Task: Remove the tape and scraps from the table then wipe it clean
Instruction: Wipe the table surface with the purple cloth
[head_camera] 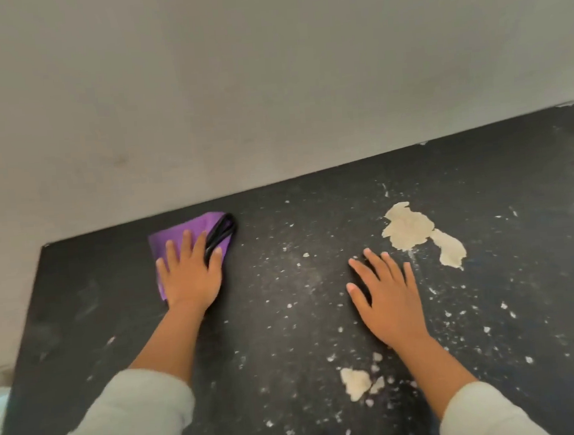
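table [79, 302], black, runs against the pale wall [199, 87]; wiping looks underway. left hand [190, 276] presses flat, fingers straight, on a purple cloth [177, 233] with a black loop [220, 234] near the far left edge. right hand [388, 305] rests spread and empty between a large cream scrap [408, 225] and a smaller one [355, 382]. white specks lie all over. next move likely calls for lifting those patches first. no containers in view.
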